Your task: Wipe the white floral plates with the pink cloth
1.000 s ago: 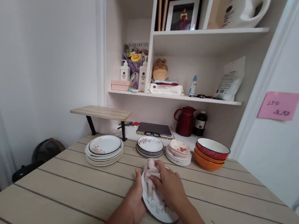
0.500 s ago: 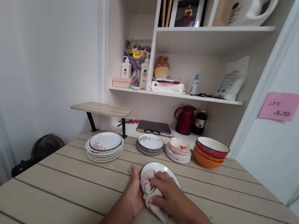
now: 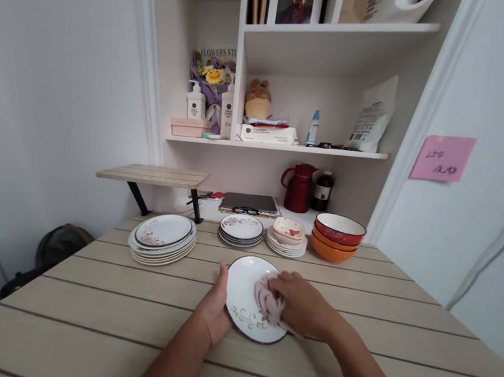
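Observation:
A white plate (image 3: 243,286) with a dark rim and a brown floral pattern is tilted up above the table, facing me. My left hand (image 3: 214,310) grips its left edge, thumb along the rim and fingers hidden behind. A crumpled pale pink cloth (image 3: 269,299) is bunched in my right hand (image 3: 300,304), which presses it on the right side of the plate. Part of the cloth hangs past the plate's lower right edge and looks smeared by motion.
Along the table's (image 3: 115,326) back stand a large plate stack (image 3: 163,235), a smaller plate stack (image 3: 240,228), small pink-white dishes (image 3: 287,235) and nested red and orange bowls (image 3: 337,237). Behind them are a closed laptop (image 3: 249,203), a red jug (image 3: 300,188) and a raised wooden stand (image 3: 153,175).
My right hand with the cloth has moved from the plate's left part to its right side, uncovering the floral pattern. The whole view has shifted, with the scene sliding left.

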The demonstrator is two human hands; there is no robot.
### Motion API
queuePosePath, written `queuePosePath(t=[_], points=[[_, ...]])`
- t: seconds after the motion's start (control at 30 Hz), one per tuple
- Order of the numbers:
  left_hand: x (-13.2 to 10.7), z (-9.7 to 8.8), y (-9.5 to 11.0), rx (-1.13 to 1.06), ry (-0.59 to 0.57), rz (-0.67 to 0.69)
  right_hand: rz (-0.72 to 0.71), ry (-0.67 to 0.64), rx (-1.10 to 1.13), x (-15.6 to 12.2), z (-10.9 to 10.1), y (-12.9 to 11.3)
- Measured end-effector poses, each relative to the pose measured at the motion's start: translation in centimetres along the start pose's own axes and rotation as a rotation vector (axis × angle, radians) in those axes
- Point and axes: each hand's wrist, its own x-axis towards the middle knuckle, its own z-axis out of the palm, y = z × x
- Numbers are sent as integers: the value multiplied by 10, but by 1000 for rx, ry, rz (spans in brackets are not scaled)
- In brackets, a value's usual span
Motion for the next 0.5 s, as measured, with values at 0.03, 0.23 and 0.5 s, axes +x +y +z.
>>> queuePosePath(t=[0.03, 0.23, 0.5], points=[[-1, 0, 0, 3, -9, -12, -46, -59, 7, -5, -2, -1], [-3, 4, 1, 12, 22, -50, -211, -146, 108, -8, 2, -30], [-2, 3, 0, -7, 65, 3, 8, 161, 108, 17, 13, -34]])
